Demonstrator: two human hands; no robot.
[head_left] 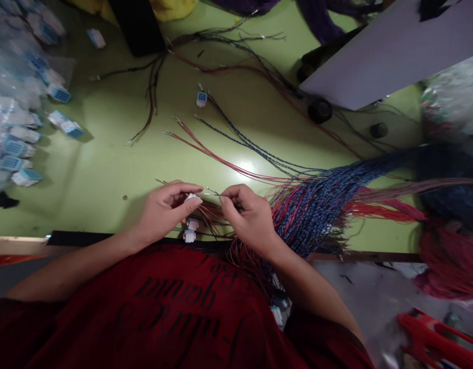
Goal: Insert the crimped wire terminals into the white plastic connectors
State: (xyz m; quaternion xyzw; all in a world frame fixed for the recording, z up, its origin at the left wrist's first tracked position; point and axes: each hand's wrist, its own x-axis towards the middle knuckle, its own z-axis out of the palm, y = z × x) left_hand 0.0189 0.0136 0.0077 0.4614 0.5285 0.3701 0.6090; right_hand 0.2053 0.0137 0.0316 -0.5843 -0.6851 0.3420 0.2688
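My left hand (165,210) is closed on a small white connector (192,197) held just above the green table's near edge. My right hand (249,215) pinches a thin wire (211,192), whose metal tip points left at the connector. Two more white connectors (190,230) hang on wires just below my left hand. A thick bundle of blue and red twisted wires (321,200) runs from the right under my right hand.
Loose red wires (217,156) and blue wires (252,146) lie across the green table (105,169). A wired white-blue connector (201,98) sits further back. Several bagged connectors (19,128) are piled at the left. A grey board (390,51) is at the back right.
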